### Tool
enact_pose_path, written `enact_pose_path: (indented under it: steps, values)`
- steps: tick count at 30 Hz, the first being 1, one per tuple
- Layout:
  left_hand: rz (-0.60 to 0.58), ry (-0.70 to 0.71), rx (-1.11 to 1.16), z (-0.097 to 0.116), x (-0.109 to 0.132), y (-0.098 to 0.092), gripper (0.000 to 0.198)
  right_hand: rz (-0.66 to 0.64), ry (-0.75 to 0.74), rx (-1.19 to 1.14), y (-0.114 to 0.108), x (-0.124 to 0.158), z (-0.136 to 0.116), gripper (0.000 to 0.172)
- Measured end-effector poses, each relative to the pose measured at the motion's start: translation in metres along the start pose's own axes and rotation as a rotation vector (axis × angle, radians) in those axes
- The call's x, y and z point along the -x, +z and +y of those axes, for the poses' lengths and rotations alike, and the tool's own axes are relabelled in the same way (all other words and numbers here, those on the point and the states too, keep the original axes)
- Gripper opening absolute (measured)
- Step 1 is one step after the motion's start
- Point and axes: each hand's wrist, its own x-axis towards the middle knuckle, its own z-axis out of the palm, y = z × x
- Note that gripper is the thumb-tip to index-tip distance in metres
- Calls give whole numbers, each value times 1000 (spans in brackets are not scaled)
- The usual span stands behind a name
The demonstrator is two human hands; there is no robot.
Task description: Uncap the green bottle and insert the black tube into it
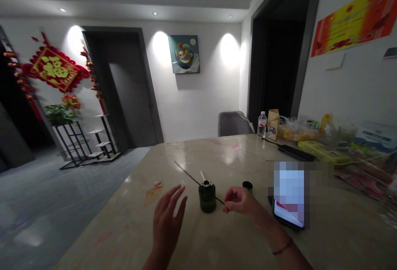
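A small dark green glass bottle (207,199) stands upright on the table, a short pale stick (202,175) leaning out of its mouth. My right hand (240,201), to the right of the bottle, is closed in a pinch on one end of a long thin dark stick (187,173). That stick slants up to the left and passes behind the bottle. My left hand (169,212) is to the left of the bottle, fingers apart and empty, not touching it. Just beyond my right hand sits a round dark green cap (247,185).
A lit phone (288,214), partly blurred, lies right of my right arm. Farther right are a water bottle (262,125), a paper bag (273,124), a yellow-green carton (322,152) and plastic bags. A grey chair (234,123) stands beyond the table's far edge (198,142).
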Motion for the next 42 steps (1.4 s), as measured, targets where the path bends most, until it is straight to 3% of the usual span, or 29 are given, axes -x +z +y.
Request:
enact_pose_path:
  steps: [6, 11, 16, 23, 28, 33, 42]
  values:
    - [-25, 58, -224, -35, -3, -4, 43, -151, 79, 43, -1, 4, 3, 13]
    - [-116, 144, -235, -47, -2, -8, 31, -195, 114, -2, -8, 3, 8, 20]
    - [-175, 114, -206, -40, -5, -14, 33, -136, 122, -164, -17, 5, 6, 22]
    - [-245, 21, -124, -25, -6, -16, 33, 27, 101, -593, -24, -1, 6, 22]
    - [-349, 34, -10, -10, 2, -5, 27, 149, 23, -485, -6, -6, 8, 31]
    - [-475, 53, 20, 2, 7, 3, 26, 72, 33, -372, 15, -6, 13, 34]
    - [-594, 22, 87, 18, 6, 1, 24, 211, -12, -450, 16, -11, 17, 31]
